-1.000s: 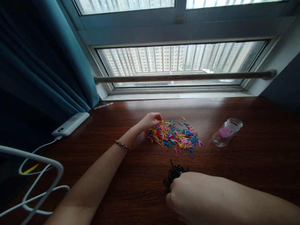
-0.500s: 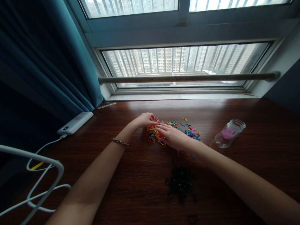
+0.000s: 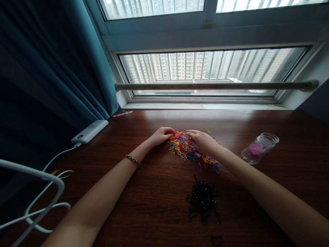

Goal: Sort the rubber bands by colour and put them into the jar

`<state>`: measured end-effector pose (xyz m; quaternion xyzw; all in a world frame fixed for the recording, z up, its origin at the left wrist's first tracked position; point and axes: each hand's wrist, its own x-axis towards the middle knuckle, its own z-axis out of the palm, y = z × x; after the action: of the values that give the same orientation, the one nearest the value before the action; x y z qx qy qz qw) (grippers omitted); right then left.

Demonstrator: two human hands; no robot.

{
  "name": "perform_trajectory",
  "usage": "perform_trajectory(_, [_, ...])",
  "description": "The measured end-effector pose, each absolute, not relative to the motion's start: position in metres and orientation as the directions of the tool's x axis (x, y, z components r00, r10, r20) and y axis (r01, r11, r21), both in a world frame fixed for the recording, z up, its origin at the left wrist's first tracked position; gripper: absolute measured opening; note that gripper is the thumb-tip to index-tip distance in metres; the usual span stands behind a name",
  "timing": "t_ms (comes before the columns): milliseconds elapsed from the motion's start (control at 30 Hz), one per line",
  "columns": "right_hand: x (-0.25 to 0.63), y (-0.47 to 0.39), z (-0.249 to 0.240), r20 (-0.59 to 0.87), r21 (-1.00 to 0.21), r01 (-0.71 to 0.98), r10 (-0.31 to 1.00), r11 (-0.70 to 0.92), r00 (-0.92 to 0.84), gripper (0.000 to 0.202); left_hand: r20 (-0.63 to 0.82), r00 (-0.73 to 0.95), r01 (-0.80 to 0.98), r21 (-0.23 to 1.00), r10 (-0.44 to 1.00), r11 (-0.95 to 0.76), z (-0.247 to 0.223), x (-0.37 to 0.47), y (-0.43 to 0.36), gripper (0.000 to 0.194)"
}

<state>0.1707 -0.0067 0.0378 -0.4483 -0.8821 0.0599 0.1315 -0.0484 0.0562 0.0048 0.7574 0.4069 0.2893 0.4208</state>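
Observation:
A loose pile of colourful small rubber bands [image 3: 181, 145] lies on the brown wooden table, in red, yellow, blue and pink. At the pile's left edge rests my left hand [image 3: 162, 135], its fingers curved and a little apart from the thumb, touching the bands. From the right, my right hand [image 3: 203, 141] reaches over the pile with fingers bent down to it; the palm hides part of the bands. No band shows clearly gripped in either hand. Nearer to me sits a heap of black rubber bands [image 3: 203, 199]. A clear jar [image 3: 259, 149] with a pink label lies tilted on its side at the right.
A white power bank [image 3: 89, 132] with a white cable [image 3: 58, 157] lies at the left by the blue curtain [image 3: 97, 75]. A thick white tube [image 3: 38, 169] curves in at the lower left. Behind the table runs a metal rail [image 3: 216, 86] before the window.
My hands have moved apart, uncovering the pile's middle. My right hand has shifted right and its fingers are more bent. The whole view has moved slightly left.

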Motion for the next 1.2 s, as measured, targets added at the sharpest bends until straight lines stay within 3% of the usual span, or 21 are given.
perform_trajectory(100, [0.157,-0.003,0.029,0.301,-0.224,0.648,0.684,0.728,-0.664,0.040,0.097,0.545,0.200,0.949,0.833,-0.242,0.004,-0.042,0.052,0.031])
perform_trajectory(233, [0.165,0.000,0.018,0.247,-0.178,0.642,0.666,0.745,-0.704,0.037,0.106,0.410,0.112,0.980,0.906,-0.165,0.002,-0.044,0.056,0.028])
perform_trajectory(300, [0.177,-0.002,0.018,0.212,-0.161,0.681,0.699,0.714,-0.683,0.034,0.156,0.290,0.141,0.969,0.944,-0.203,-0.001,-0.048,0.060,0.022])
perform_trajectory(400, [0.198,-0.007,0.022,0.168,-0.149,0.738,0.753,0.658,-0.637,0.031,0.260,0.200,0.326,0.891,0.945,-0.314,-0.005,-0.053,0.063,0.016])
perform_trajectory(500, [0.215,-0.013,0.024,0.162,-0.132,0.786,0.795,0.604,-0.584,0.030,0.325,0.289,0.470,0.772,0.901,-0.429,-0.005,-0.050,0.057,0.018])
perform_trajectory(667, [0.237,-0.015,0.018,0.223,-0.169,0.827,0.838,0.536,-0.498,0.028,0.387,0.542,0.437,0.628,0.746,-0.644,0.003,-0.033,0.033,0.027])
perform_trajectory(833, [0.244,-0.016,0.023,0.318,-0.316,0.807,0.857,0.500,-0.407,0.022,0.354,0.703,0.421,0.491,0.616,-0.763,0.006,-0.023,0.021,0.031])
perform_trajectory(967, [0.242,-0.015,0.028,0.420,-0.521,0.768,0.895,0.373,-0.150,0.016,0.388,0.683,0.445,0.451,0.619,-0.774,0.002,-0.025,0.023,0.025])
perform_trajectory(1100, [0.242,-0.011,0.026,0.338,-0.821,0.510,0.938,0.257,0.071,0.019,0.443,0.645,0.437,0.454,0.623,-0.776,-0.001,-0.028,0.026,0.022])
perform_trajectory(1200, [0.241,-0.009,0.024,0.266,-0.925,0.308,0.958,0.223,0.104,0.023,0.446,0.610,0.430,0.507,0.655,-0.747,0.000,-0.029,0.028,0.022])
